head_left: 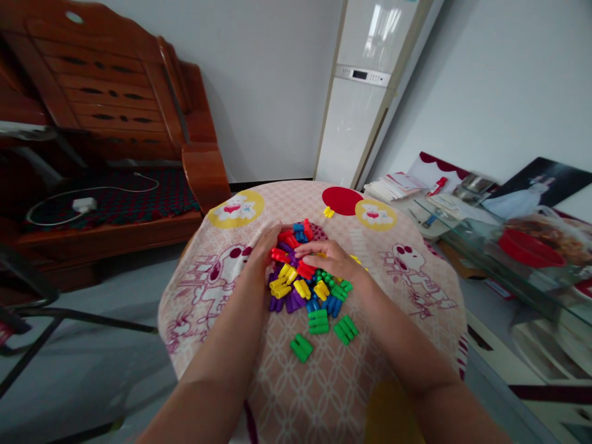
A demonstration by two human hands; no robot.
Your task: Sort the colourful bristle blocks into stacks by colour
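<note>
A heap of small plastic toy pieces in red, yellow (302, 289), blue, purple (295, 301) and green lies on the round table's patterned cloth (296, 394). My left hand (264, 246) is cupped along the heap's left side, fingers stretched forward beside red pieces (280, 256). Over the right part of the heap, my right hand (333, 259) reaches with its fingers extended leftward, close to a red piece (306, 269). I see nothing gripped in either hand. Nearer to me, green pieces (319, 321) lie apart from the heap. The hands hide part of the pieces.
A yellow piece (328, 212) lies alone towards the table's far edge. To the left stands a wooden bench (106, 80) with a white charger (84, 205) on its seat. A glass-topped table (499, 259) at the right holds a red bowl (531, 248) and papers (395, 185).
</note>
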